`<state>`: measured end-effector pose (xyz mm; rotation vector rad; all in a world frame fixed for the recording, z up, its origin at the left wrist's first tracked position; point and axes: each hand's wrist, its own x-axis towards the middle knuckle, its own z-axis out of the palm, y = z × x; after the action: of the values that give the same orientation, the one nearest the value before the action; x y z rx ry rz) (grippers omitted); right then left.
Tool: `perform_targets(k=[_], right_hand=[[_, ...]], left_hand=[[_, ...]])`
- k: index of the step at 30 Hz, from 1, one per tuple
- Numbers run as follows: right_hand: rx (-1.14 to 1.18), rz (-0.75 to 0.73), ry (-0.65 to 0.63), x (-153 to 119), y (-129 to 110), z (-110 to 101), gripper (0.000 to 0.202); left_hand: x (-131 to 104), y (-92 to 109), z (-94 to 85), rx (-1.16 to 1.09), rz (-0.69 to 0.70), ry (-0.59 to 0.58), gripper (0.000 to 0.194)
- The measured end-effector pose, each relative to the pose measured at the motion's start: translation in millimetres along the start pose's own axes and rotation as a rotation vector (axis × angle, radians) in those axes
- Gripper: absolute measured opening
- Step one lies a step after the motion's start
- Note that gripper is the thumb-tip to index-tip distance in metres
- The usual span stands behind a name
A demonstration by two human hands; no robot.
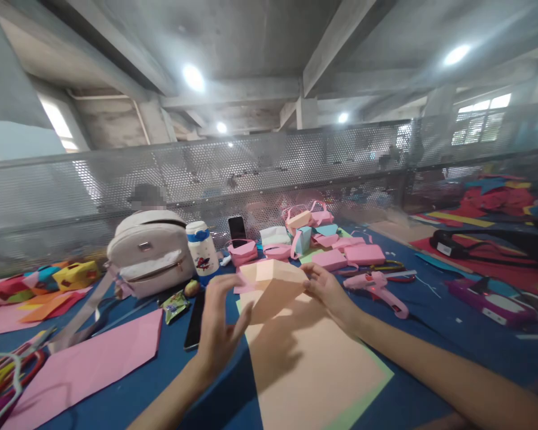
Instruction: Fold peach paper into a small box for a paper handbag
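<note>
A folded peach paper box is held up above a stack of peach and green paper sheets. My right hand pinches the box's right edge between thumb and fingers. On the box's left side is my left hand, its thumb and fingers spread apart; it is slightly blurred, and no firm grip shows. Shadows of the hands and box fall on the top sheet. To the right of my right hand lies a pink glue gun on the blue table.
Behind the box are several small pink paper bags, a propped phone and a bottle. A white backpack, pink sheets, a dark phone and scissors lie left. A purple device sits right. A perforated metal partition stands behind.
</note>
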<state>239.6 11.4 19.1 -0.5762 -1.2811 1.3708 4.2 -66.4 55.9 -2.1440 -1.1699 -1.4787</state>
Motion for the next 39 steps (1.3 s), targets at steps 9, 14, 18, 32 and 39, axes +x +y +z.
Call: perform_targets(k=[9,14,18,32,39], right_hand=[[0.05,0.085,0.018,-2,10,2,0.052],[-0.147,-0.038,-0.027,-2,10,4,0.048],[-0.233,-0.142,-0.133,-6,7,7,0.049],[-0.944,-0.609,-0.105,-10,-22,-4,0.053],[-1.225,-0.67,-0.017,-11,-24,1,0.005]], left_hand=[[17,-7,37.8,-0.496,-0.446,-0.177,0.017],[27,-9,39.7,-0.395,-0.313,-0.131,0.011],[34,-10,39.0,-0.231,-0.073,-0.175,0.013],[55,-4,31.1,0.297,0.705,-0.52,0.016],[47,-10,46.5,0.266,0.677,-0.431,0.017]])
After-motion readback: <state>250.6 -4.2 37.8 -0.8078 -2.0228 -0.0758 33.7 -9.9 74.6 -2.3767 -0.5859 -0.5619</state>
